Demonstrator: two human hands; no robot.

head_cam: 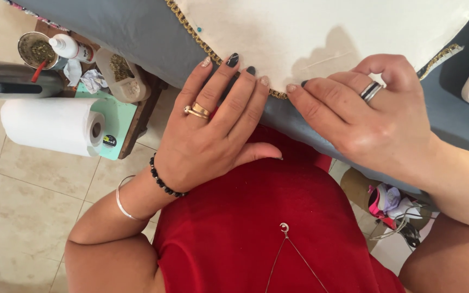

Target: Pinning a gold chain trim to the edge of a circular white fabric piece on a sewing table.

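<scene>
Both hands, left [213, 135] and right [365, 116], are pressing flat and unclenched on the soft, limp cream cloth [310, 32] at its gold trim [207, 49], likely best pinched along that edge.

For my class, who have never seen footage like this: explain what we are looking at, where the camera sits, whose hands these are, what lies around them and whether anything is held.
There is no machine here. The single picture comes from a camera worn on a person's head, looking down at their own two bare hands.

The left hand lies flat, fingers spread, on grey fabric at a gold beaded trim. The right hand presses its fingertips on the edge of a cream cloth that the trim borders. Neither hand grips anything; both press down.

Below is the person's red garment. To the left, over a tiled floor, a small table holds a paper towel roll, a white squeeze bottle and a round tin whose contents are too small to tell.
</scene>
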